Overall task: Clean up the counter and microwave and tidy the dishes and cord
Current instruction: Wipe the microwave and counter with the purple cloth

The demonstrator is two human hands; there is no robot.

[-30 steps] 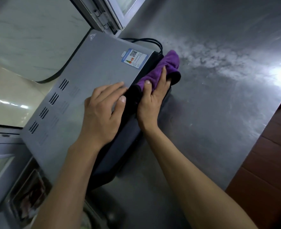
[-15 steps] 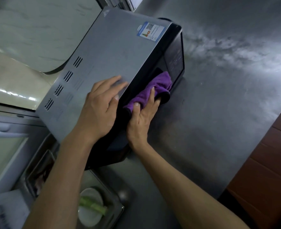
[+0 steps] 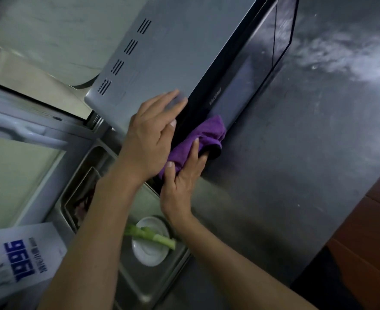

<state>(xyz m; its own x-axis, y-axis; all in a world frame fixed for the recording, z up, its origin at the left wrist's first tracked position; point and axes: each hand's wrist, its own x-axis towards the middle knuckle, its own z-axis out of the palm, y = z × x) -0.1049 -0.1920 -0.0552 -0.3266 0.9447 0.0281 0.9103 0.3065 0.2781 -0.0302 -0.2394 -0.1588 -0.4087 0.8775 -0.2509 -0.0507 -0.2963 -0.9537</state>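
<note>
I see the microwave [image 3: 184, 52] standing on the steel counter [image 3: 296, 175], its dark door facing right. My right hand [image 3: 184, 175] presses a purple cloth [image 3: 198, 139] against the lower door edge, fingers curled round the fabric. My left hand [image 3: 153, 135] lies flat on the grey top, fingers straight, holding nothing. Below, a metal tray [image 3: 162, 278] carries a white dish [image 3: 150, 249] with a green stalk [image 3: 153, 237] across it; a white box [image 3: 23, 258] with blue print sits left

cloth [image 3: 203, 139] — slid down microwave [image 3: 184, 52] door | right hand [image 3: 184, 175] — nearer corner
</note>
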